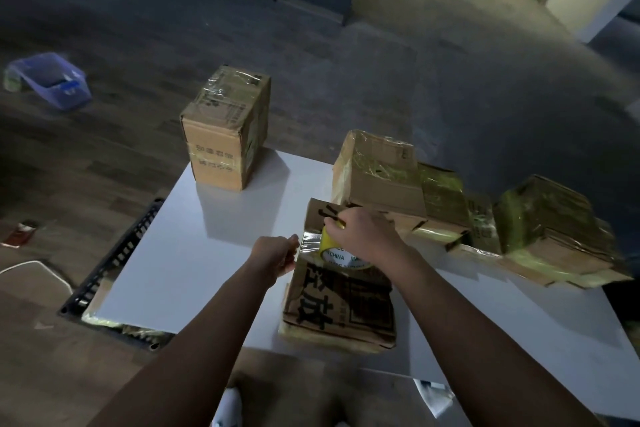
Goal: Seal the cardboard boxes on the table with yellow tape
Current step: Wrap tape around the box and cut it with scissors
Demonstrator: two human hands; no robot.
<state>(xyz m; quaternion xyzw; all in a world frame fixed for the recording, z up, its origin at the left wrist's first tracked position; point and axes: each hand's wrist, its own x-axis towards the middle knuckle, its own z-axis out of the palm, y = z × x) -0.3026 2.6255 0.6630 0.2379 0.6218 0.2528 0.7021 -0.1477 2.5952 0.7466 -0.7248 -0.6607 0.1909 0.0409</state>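
Note:
A flat cardboard box [341, 312] with large black print lies on the white table [194, 253] in front of me. On its top stands a roll of yellow tape [332, 250]. My right hand [363, 232] grips the roll from above, fingers curled over its upper rim. At the box's left edge, the fingers of my left hand [275, 253] pinch a shiny strip of tape [310, 246] that runs from the roll across the box top.
An upright taped box [225, 135] stands at the table's far left corner. A pile of taped boxes [450, 215] crowds the right side. A black crate [114, 263] sits beside the table's left edge, and a blue bin [52, 80] lies on the floor.

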